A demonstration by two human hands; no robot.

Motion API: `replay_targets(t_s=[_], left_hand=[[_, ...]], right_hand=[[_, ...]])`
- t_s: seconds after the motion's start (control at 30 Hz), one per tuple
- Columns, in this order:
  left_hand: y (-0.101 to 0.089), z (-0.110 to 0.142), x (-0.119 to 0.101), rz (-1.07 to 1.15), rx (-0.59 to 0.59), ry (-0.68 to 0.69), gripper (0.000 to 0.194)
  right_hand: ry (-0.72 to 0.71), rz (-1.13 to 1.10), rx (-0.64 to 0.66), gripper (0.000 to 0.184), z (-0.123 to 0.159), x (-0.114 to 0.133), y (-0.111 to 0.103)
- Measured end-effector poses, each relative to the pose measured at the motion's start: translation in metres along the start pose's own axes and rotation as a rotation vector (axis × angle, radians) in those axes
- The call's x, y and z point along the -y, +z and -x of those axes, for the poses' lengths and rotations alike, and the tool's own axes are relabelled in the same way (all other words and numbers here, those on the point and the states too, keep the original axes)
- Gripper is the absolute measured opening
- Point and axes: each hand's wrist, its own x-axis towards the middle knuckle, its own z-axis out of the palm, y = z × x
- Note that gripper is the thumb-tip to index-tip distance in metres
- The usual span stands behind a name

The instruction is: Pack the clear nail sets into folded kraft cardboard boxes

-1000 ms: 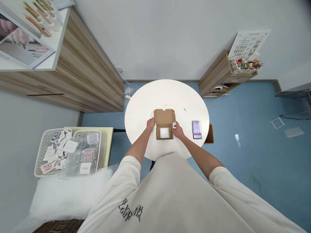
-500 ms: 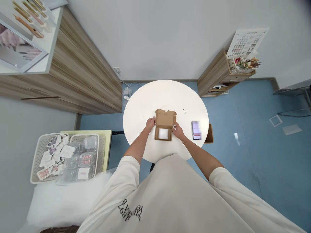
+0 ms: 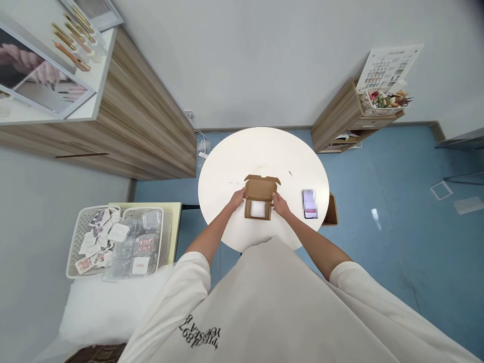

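A small brown cardboard box [image 3: 260, 190] sits on the white round table [image 3: 260, 148] with its lid raised at the far side. Inside its base lies a white block-like item [image 3: 258, 208]; what it is, I cannot make out. My left hand [image 3: 238, 197] grips the left edge of the lid, fingertips partly hidden. On the opposite side, my right hand [image 3: 279, 204] pinches the lid's right edge near the hinge. The lid's front flap and side tabs stick out at the top.
A phone [image 3: 310, 204] lies on the table's right side. To the left, white baskets [image 3: 77, 242] hold cards and clear plastic cases. A wooden cabinet [image 3: 147, 111] stands at left, a smaller one [image 3: 336, 113] at back right. Below the table's right edge is an open brown bin [image 3: 331, 210].
The lid has tilted toward me from lying further back, and its flap and tabs now stand out more. Both hands have moved with it along its sides. The camera view has shifted slightly.
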Motion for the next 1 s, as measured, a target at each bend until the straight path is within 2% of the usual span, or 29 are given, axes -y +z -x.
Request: replay_targets(t_s=[0.13,0.23,0.37,0.53,0.73,1.0], left_hand=[[-0.002,0.009,0.005,0.000,-0.022,0.009,0.057],[-0.002,0.014,0.008,-0.005,-0.044,0.004,0.054],[-0.004,0.020,0.012,0.015,-0.006,-0.035,0.045],[-0.010,0.022,0.022,0.039,0.022,-0.069,0.044],[-0.018,0.023,0.036,0.148,0.035,-0.063,0.046],[-0.023,0.030,0.048,0.069,0.051,-0.023,0.039]], right_hand=[[0.061,-0.229,0.038,0.066,0.006,0.001,0.002],[0.090,-0.273,0.057,0.067,0.011,0.002,0.004],[0.114,-0.335,0.085,0.063,0.017,0.004,0.004],[0.138,-0.493,0.098,0.056,0.024,0.007,0.003],[0.156,-0.549,0.112,0.054,0.026,0.004,0.000],[0.137,-0.561,0.148,0.046,0.026,-0.009,0.001]])
